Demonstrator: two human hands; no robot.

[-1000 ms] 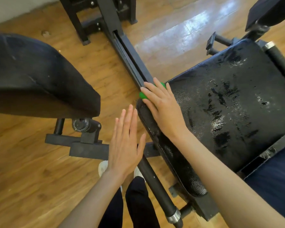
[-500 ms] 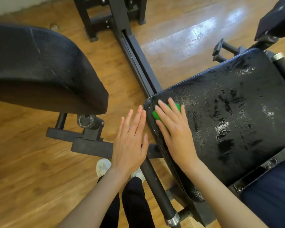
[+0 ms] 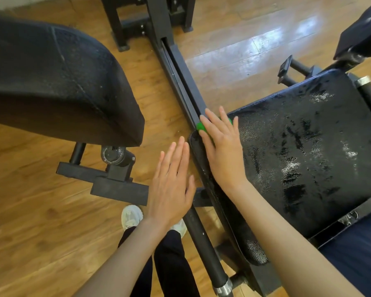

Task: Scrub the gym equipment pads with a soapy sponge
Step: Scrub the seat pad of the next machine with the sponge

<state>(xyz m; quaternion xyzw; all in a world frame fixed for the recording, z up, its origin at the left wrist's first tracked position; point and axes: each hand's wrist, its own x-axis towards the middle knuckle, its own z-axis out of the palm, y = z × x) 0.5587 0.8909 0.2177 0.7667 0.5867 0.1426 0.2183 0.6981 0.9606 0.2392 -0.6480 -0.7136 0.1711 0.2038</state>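
Sponge (image 3: 200, 126) lies flat under the right hand (image 3: 221, 151), fingers spread to press suds into the wet pad (image 3: 308, 151), while the left hand (image 3: 171, 185) hovers open alongside.

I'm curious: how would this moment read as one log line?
right hand: presses green sponge flat on wet pad, far-left corner | left hand: open, beside pad

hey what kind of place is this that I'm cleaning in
Most likely a gym. A wet black seat pad sits on a black steel machine frame, a second padded rest stands to its left, and the floor is wood plank.
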